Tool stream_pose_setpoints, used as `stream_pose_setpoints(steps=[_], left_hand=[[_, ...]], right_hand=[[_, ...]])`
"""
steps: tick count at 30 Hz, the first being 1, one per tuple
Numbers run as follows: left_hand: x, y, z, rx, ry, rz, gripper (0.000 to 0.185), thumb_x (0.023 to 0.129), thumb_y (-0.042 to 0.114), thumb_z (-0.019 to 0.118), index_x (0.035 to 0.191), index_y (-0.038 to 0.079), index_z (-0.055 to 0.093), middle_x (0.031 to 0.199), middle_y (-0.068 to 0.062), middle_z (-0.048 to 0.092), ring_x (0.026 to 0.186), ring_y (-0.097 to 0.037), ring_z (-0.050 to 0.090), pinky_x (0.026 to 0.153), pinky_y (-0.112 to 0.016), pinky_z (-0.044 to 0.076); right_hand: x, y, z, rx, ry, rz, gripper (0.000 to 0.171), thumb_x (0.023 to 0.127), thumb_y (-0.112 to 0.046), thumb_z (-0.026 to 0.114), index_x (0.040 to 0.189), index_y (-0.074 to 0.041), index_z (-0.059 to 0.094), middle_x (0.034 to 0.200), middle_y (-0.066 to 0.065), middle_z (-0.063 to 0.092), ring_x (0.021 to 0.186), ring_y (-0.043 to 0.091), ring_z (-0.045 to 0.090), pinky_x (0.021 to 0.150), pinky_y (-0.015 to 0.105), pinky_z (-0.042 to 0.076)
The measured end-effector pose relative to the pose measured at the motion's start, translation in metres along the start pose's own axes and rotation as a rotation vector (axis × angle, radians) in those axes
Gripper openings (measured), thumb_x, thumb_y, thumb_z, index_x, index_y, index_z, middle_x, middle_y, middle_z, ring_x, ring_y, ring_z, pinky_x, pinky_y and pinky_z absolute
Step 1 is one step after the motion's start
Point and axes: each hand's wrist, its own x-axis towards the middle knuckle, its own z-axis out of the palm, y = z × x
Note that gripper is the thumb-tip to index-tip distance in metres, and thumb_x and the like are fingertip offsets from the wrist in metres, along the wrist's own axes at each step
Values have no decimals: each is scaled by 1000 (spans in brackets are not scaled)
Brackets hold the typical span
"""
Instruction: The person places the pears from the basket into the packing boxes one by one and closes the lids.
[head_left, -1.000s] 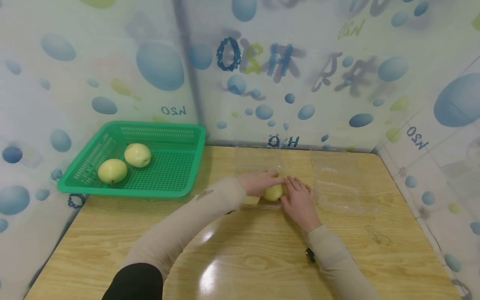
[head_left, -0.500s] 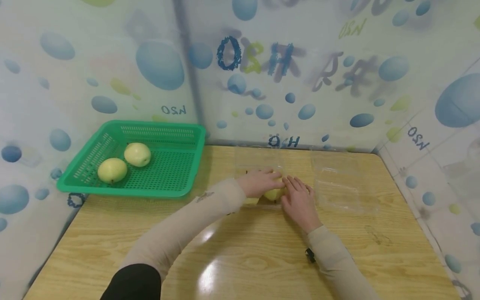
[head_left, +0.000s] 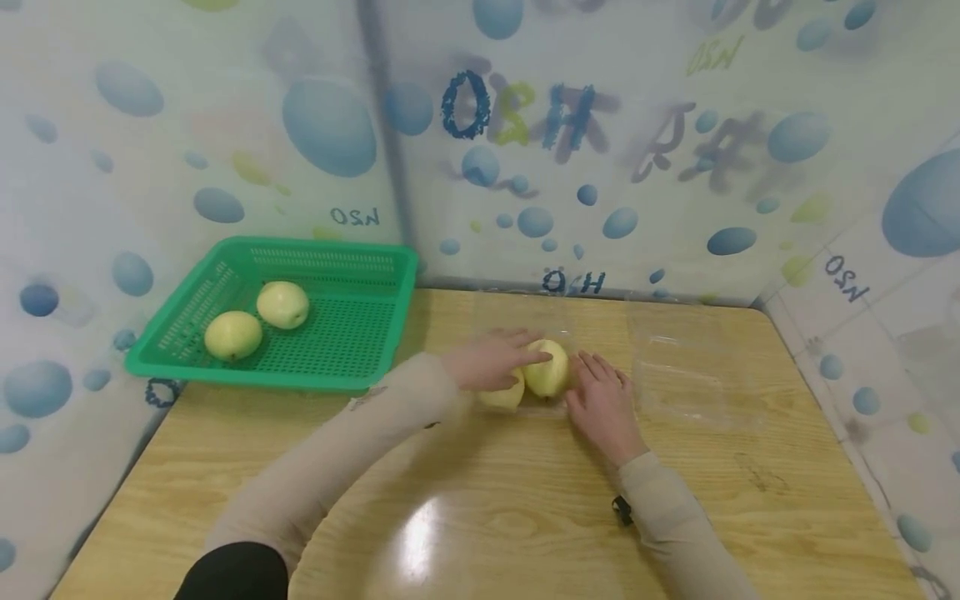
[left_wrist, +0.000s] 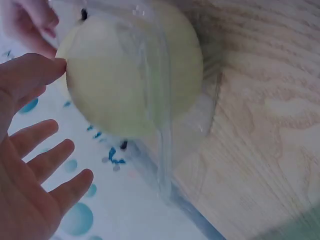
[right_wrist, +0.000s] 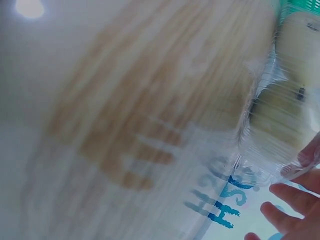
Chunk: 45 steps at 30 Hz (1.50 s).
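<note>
At the centre of the head view, a pale yellow-green round pear (head_left: 547,367) sits in a clear thin plastic clamshell box (head_left: 525,350) on the light wooden table (head_left: 480,500), with a second pale pear (head_left: 504,393) touching it on its lower left. The standing pear lies between the two hands: the left hand (head_left: 487,360) comes from the left, its straightened fingers laid across the fruit's top, and the right hand (head_left: 602,404) rests just beside it on the right, fingers relaxed and slightly spread, tips near the fruit. The left hand is the nearer. The pear's longer axis looks roughly upright.

The left wrist view shows what the head view does not: the box's clear wall crossing the pear's face, and that hand's fingers spread and straight. The right wrist view is blurred; only fingertips at lower right show.

At the frame's left, a green perforated plastic basket (head_left: 337,367) holds two more pears (head_left: 233,335). Another clear box (head_left: 690,375) lies at the right.
</note>
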Motion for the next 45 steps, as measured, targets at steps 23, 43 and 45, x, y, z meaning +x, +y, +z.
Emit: stream_pose_setpoints(steps=[23,43,45], left_hand=[[-31,-52,13,-394,284,-517,42,93,11,59,132,-2,52,129,-21,54,112,-36,56,96,-45,47],[-7,-68,14,-352,168,-778,31,97,20,50,71,5,51,70,-8,52,65,-23,49,62,-37,47],[-3,-71,15,-359,138,-804,35,98,22,49,66,8,45,67,-5,47,63,-21,45,57,-35,43]], right_hand=[[3,-1,-2,73,11,0,50,81,-6,63,129,4,56,136,24,50,129,43,41,98,65,32],[2,0,-3,80,27,-13,49,81,-6,64,127,7,55,133,25,53,125,43,45,92,65,38],[2,-1,-3,84,27,-12,50,81,-6,65,128,7,55,132,25,54,125,44,45,92,66,37]])
